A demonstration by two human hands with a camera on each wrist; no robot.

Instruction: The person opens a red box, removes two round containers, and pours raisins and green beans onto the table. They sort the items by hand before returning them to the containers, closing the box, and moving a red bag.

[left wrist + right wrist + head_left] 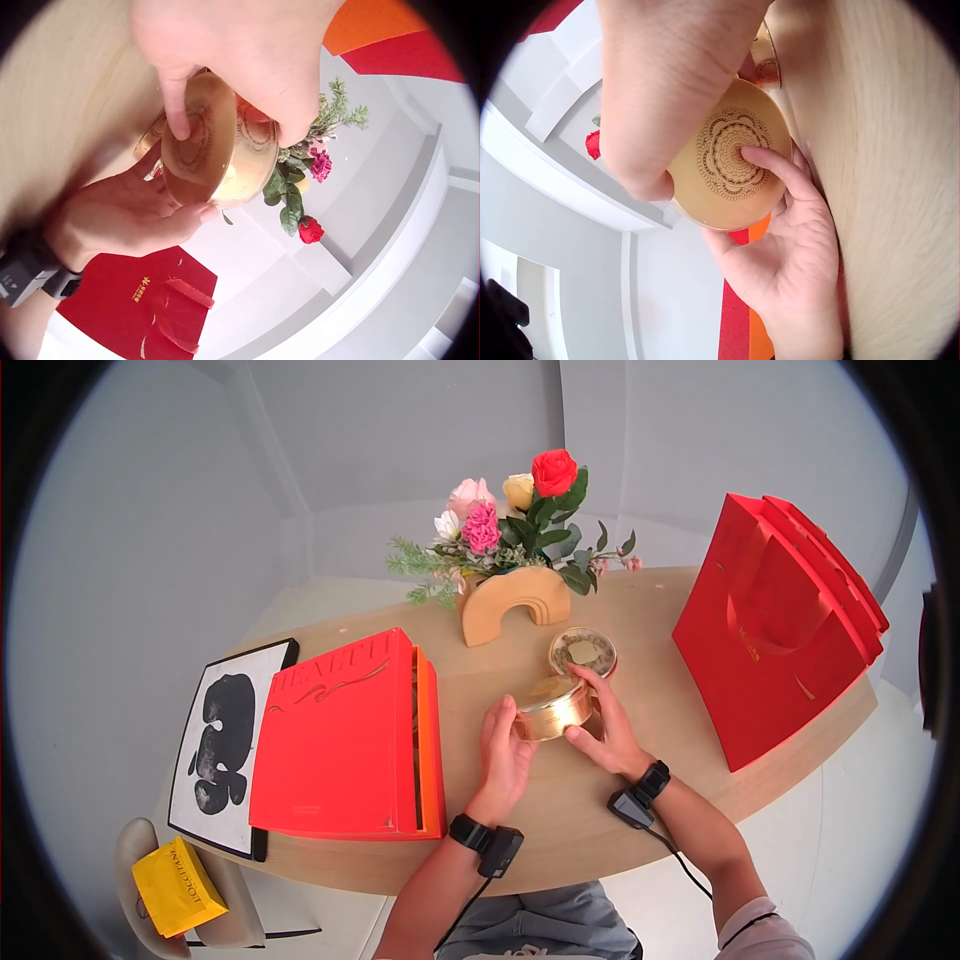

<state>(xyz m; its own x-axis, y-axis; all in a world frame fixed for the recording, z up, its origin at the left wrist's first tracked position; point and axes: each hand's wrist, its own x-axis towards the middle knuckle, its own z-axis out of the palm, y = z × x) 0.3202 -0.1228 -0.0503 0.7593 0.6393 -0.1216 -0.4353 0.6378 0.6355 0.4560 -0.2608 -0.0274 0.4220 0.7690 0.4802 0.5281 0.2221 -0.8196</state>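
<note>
A round gold tin (pixel 553 710) is held tilted above the table between both hands. My left hand (pixel 505 760) grips its left side, and my right hand (pixel 608 735) grips its right side. In the right wrist view the tin's base (pixel 733 154) shows an embossed round pattern, with a finger of the left hand (pixel 787 255) lying across it. The left wrist view shows the right hand (pixel 127 217) with its thumb on the tin's edge (pixel 199 139). Just behind the tin, a second round tin (pixel 583 651) with a clear top stands on the table.
A large red box (pixel 335 740) lies at the left, over a framed black-and-white picture (pixel 190 760). Flowers stand in a wooden arch holder (pixel 515 600) at the back. A red paper bag (pixel 770 630) stands at the right. A yellow bag (pixel 180 885) rests on a chair.
</note>
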